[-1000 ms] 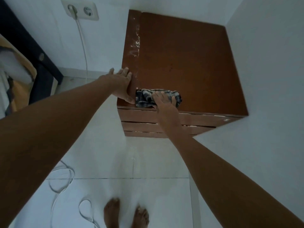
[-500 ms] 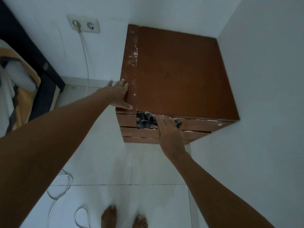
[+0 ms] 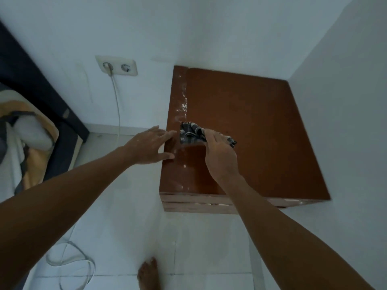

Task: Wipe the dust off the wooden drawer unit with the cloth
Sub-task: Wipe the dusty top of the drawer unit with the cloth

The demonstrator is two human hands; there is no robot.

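The brown wooden drawer unit (image 3: 261, 126) stands in the room's corner, its top facing me and its drawer fronts along the near edge. White dust streaks and specks run along the left strip of the top. My right hand (image 3: 219, 158) grips a dark patterned cloth (image 3: 191, 132) and presses it on the top near the left edge, just below the dusty streak. My left hand (image 3: 149, 146) rests with spread fingers on the unit's left edge, holding nothing.
White walls close in behind and to the right of the unit. A double wall socket (image 3: 116, 65) has a white cable (image 3: 118, 109) hanging down to loops on the tiled floor (image 3: 69, 260). A dark bed frame with bedding (image 3: 27, 130) stands left. My bare foot (image 3: 148, 273) is below.
My right hand has carried the cloth from the front drawer edge back up onto the top, farther in along the left side. The view has tilted upward, showing more wall.
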